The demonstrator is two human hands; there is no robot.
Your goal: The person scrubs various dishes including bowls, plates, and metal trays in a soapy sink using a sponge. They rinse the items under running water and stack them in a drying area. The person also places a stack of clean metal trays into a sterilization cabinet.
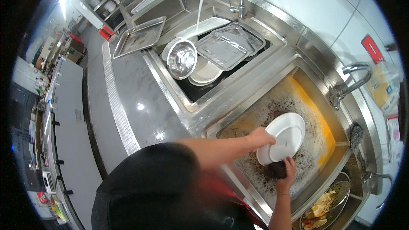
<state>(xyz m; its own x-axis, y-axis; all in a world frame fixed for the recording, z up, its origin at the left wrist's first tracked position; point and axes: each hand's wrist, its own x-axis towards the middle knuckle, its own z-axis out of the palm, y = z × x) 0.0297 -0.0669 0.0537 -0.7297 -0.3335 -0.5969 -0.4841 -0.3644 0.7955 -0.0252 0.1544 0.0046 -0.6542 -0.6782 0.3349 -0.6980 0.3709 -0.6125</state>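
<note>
My left hand (261, 139) grips the rim of a white oval plate (289, 134), thumb on its face. The plate is tilted above brown, foamy water (311, 163) in a steel sink. At the plate's lower edge, my right hand (288, 170) holds a dark scrubbing pad (276, 170) against it; part of the pad is hidden by the fingers and plate. Another dark brown object (279, 114) shows at the plate's upper edge, mostly hidden.
In the neighbouring sink lie a steel bowl (182, 59), metal trays (223, 49) and a white bowl (206, 72), below a running faucet (242, 0). A strainer with food scraps (322, 204) stands at the lower right. A steel scourer (356, 136) rests on the sink's ledge.
</note>
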